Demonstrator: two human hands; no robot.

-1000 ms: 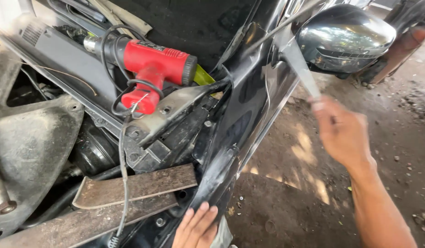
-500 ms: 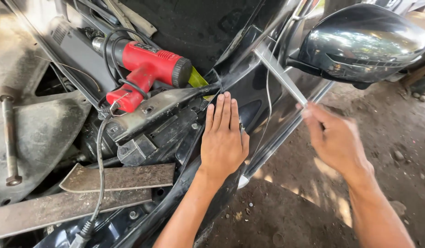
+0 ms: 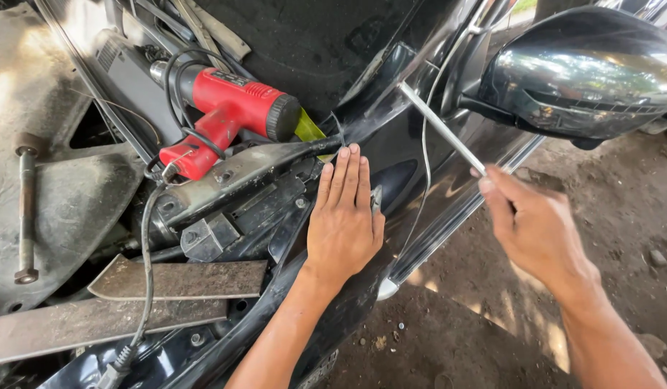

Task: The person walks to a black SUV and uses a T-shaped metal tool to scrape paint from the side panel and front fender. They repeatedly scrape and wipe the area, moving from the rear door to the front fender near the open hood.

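Observation:
My left hand (image 3: 344,216) lies flat, fingers together, on the black car fender (image 3: 391,180) near its upper edge. My right hand (image 3: 531,227) grips the lower end of a thin silver metal rod (image 3: 438,126). The rod's far tip touches the fender just above and to the right of my left fingertips. A red heat gun (image 3: 229,115) with a black cord rests in the open engine bay to the left of my left hand.
A glossy black side mirror (image 3: 589,72) juts out at the upper right. Two rusty flat metal bars (image 3: 175,281) lie across the bay at the lower left. A long bolt (image 3: 25,209) stands at the far left. Bare dirt ground (image 3: 621,216) lies to the right.
My left hand has come up from the lower edge and settled flat on the fender. My right hand has swung the rod down so its tip meets the panel.

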